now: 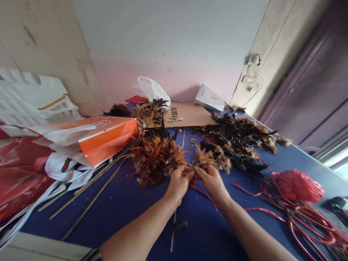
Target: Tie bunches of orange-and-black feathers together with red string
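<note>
Both my hands meet over the middle of a blue table. My left hand and my right hand are closed, fingers pinched together on a small bunch of brown and orange feathers that fans up from between them. A thin red strip runs from under my hands toward the right. A big pile of orange-brown feathers lies just left of my left hand. A darker pile of black and brown feathers lies behind my right hand.
Several thin bamboo sticks lie left on the table. An orange paper bag and red and white plastic bags crowd the left edge. A red plastic bundle with red strips is right. Flat cardboard lies at the back.
</note>
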`<state>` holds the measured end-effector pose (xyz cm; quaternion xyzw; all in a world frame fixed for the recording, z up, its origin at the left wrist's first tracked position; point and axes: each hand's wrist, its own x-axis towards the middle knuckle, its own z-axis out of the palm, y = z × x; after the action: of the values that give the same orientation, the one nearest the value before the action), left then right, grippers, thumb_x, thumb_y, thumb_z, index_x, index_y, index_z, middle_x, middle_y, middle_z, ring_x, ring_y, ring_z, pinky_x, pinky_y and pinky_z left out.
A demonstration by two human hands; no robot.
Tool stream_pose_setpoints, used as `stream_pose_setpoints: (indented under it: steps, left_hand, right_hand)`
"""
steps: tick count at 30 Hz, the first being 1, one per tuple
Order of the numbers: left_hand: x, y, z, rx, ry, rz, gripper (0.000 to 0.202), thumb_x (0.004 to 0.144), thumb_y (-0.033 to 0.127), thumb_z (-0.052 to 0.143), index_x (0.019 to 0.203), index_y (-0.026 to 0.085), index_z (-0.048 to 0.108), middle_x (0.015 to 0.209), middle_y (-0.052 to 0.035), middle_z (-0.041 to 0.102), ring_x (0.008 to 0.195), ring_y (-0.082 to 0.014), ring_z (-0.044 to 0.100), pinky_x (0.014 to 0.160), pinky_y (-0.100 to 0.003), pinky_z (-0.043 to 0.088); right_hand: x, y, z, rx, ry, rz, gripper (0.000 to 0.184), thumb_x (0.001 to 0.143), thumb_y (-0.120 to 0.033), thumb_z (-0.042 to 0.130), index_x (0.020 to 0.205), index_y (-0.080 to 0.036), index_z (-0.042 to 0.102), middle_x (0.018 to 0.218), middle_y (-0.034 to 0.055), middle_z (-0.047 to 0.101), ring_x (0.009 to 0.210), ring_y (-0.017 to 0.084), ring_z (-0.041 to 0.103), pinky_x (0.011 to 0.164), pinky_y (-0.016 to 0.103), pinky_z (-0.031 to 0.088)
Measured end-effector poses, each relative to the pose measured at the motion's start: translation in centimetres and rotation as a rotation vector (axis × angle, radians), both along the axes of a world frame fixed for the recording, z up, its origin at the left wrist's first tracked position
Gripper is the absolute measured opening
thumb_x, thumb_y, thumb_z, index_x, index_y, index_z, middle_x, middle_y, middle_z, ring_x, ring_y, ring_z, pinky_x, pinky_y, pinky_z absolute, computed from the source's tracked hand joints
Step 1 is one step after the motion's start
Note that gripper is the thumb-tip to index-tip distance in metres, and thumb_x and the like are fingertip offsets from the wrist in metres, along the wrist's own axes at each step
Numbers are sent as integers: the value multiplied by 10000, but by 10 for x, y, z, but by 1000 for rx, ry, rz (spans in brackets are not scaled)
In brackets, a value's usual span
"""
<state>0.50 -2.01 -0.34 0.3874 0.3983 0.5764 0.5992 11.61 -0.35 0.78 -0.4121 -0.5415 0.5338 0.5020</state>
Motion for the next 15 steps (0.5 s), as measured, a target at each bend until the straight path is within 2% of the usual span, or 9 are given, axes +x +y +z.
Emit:
stream_pose_setpoints:
  steps: [7,10,13,15]
  left_hand:
    - [-4,0,6,28,117,-167,259,622,321,671,767,139,557,622,-17,637,484,-106,559,469,-209,423]
    - [-7,3,4,-6,226,-204,238,624,274,665,793,144,560,609,-13,634,474,-119,569,443,-215,425]
    - [-11,3,3,-3,367,-248,148,685,286,596,725,144,577,567,-13,617,435,-121,552,396,-213,403]
    - [-14,2,6,37,474,-265,172,711,311,564,691,144,599,547,-12,607,421,-116,534,379,-209,383]
  right_hand:
    - [9,2,6,-15,9,-26,248,672,-346,601,555,-182,458,458,-44,452,449,100,420,454,235,326]
    - [17,5,8,18,-96,-105,262,664,-366,607,553,-174,467,460,-40,452,448,91,391,452,230,308]
    - [27,10,9,54,-212,-175,278,671,-392,594,558,-164,480,458,-33,453,451,90,382,458,230,305]
    - [32,13,6,78,-269,-217,265,672,-398,588,604,-152,518,491,-21,487,469,98,402,468,233,318]
